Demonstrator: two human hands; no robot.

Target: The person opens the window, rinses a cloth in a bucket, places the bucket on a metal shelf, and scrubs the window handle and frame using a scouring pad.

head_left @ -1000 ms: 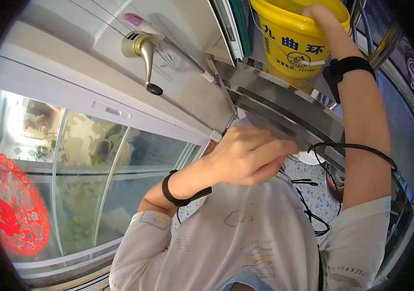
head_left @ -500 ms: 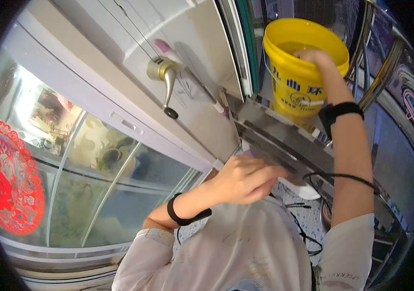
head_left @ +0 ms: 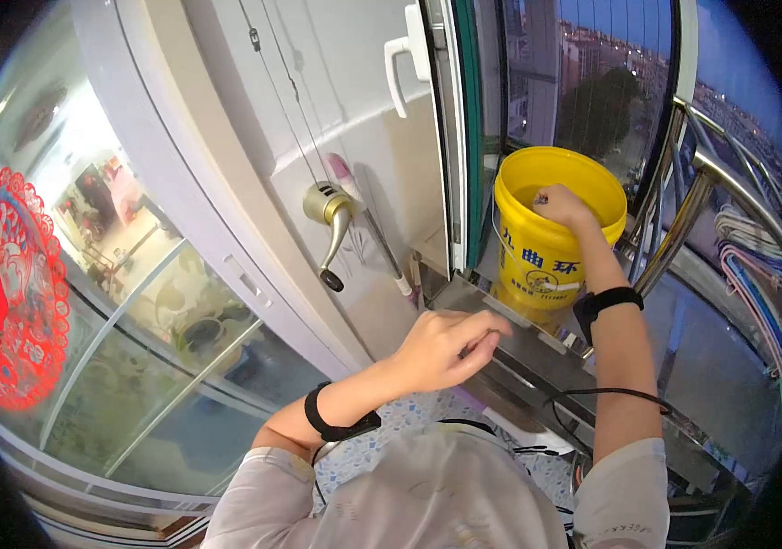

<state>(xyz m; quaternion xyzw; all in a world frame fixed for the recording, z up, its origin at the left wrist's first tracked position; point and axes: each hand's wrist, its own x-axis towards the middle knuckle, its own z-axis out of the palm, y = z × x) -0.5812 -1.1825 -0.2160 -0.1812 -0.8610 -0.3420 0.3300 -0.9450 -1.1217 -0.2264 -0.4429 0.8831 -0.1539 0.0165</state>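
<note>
A yellow bucket with blue characters stands upright on a metal ledge by the window. Inside its mouth, my right hand is closed on a small dark thing that I cannot make out. My left hand hangs in the air in front of my chest, to the lower left of the bucket, with curled fingers and nothing visible in them. Black straps circle both wrists, and a black cable crosses my right forearm.
A crank handle is fixed on the wall at the left. Metal rails and a bundle of hangers are at the right. A sliding glass door with a red paper cutout fills the left side.
The view has tilted up, so the bucket appears lower and the window shows. My right hand has risen slightly inside the bucket, with a dark thing now visible in it. My left hand stays curled.
</note>
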